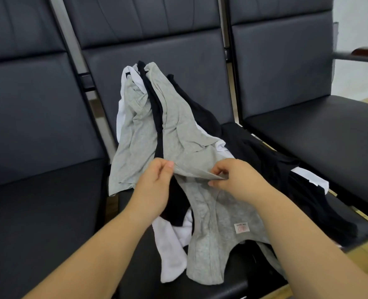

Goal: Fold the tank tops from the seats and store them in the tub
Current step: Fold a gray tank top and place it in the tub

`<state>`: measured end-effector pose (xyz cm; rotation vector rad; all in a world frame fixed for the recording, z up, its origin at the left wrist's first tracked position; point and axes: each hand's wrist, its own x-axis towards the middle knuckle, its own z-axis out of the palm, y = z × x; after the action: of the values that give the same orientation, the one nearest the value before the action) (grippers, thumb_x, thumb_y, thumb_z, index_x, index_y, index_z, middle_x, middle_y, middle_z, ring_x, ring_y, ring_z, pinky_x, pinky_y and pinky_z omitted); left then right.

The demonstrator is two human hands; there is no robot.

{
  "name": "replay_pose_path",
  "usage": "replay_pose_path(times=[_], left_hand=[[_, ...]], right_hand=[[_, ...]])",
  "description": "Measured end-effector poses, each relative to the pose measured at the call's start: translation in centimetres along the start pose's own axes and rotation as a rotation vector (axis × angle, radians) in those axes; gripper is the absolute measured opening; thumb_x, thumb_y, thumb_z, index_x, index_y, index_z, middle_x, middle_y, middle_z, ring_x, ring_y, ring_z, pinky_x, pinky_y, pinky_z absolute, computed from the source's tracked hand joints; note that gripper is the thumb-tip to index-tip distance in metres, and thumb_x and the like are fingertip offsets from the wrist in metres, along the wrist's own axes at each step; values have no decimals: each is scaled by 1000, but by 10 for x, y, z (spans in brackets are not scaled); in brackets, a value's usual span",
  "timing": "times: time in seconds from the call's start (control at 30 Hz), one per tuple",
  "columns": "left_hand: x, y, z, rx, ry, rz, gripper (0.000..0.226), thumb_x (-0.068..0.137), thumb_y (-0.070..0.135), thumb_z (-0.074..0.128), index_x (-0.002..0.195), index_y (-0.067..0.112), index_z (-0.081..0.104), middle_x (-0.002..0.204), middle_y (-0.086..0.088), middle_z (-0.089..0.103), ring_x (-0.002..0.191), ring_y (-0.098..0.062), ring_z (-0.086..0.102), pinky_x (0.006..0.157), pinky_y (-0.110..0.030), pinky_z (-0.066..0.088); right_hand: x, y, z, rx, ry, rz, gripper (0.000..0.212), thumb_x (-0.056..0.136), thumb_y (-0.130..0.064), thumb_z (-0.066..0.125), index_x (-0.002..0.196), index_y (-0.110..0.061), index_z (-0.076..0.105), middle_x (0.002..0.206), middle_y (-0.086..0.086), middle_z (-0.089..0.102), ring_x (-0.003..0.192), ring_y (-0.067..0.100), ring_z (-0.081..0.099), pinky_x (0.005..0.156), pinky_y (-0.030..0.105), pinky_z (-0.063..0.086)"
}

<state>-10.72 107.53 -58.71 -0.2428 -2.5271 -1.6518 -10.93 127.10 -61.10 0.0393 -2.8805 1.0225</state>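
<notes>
Both hands are on the grey tank top (209, 214) on top of the pile on the middle seat (135, 266). Left hand (155, 186) and right hand (235, 180) each pinch its upper edge, probably to pull it free. No tub in sight.

The tank tops (178, 126) are grey, black and white; the seats (38, 126) are dark grey-black; the label (241, 228) is white and red.

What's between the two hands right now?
In the head view, a raised fold of the grey tank top spans the gap: the left hand and right hand each pinch it, above a black top.
</notes>
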Motion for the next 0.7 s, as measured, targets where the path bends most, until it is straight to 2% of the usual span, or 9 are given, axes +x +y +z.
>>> replay_pose_path(times=[0.1,0.17,0.23,0.3,0.37,0.47,0.53,0.63,0.7], left_hand=[[7,10,-23,-86,128,-37,22,103,28,40,92,22,58,94,4,62,88,-5,56,77,-14,43],[13,9,-41,-178,223,-72,23,103,28,39,98,18,60,104,0,64,99,-11,60,87,-24,48],[20,6,-60,-231,316,-146,24,103,29,40,98,17,59,109,-6,64,105,-19,61,94,-34,49],[24,0,-78,-356,397,-274,22,103,28,41,101,14,58,108,-7,63,103,-20,60,90,-33,49],[23,-10,-90,-468,441,-419,23,103,27,43,115,13,57,111,-6,62,103,-21,59,83,-32,50],[8,-23,-94,-600,444,-557,16,101,23,48,111,14,57,116,-8,60,96,-23,61,81,-37,50],[-3,-26,-89,-729,379,-600,16,101,20,48,108,11,59,116,-9,63,91,-22,63,84,-40,48],[-21,-13,-82,-892,212,-583,29,101,23,46,119,5,61,115,-10,69,100,-24,66,79,-37,51],[-32,0,-78,-913,105,-537,33,101,26,45,124,9,60,113,-8,71,101,-22,69,77,-35,52]], right_hand=[[3,-2,-3,-27,43,49,16,81,-31,73,75,-22,60,81,-1,63,80,19,59,71,32,47],[1,-7,-8,21,22,55,24,81,-29,74,67,-24,55,71,-3,60,70,15,56,64,29,43],[-2,-16,-12,138,-37,21,24,78,-28,78,69,-17,59,66,0,59,61,13,52,62,29,43],[-7,-28,-15,282,-111,-21,31,75,-29,81,74,-5,62,61,1,50,56,12,44,57,27,38],[-14,-41,-17,434,-157,-40,37,74,-31,80,73,1,60,57,1,41,55,13,37,53,25,31],[-22,-61,-16,630,-154,-80,46,76,-37,75,76,6,57,64,7,41,60,19,36,57,30,32],[-25,-74,-12,774,-115,-108,47,80,-36,70,74,8,54,66,8,40,61,20,35,56,26,32],[-26,-95,-4,921,-23,-132,48,85,-39,66,67,1,47,63,7,34,58,17,30,56,26,31],[-28,-109,2,992,5,-150,54,87,-41,65,68,6,45,68,9,40,61,20,35,60,28,35]])
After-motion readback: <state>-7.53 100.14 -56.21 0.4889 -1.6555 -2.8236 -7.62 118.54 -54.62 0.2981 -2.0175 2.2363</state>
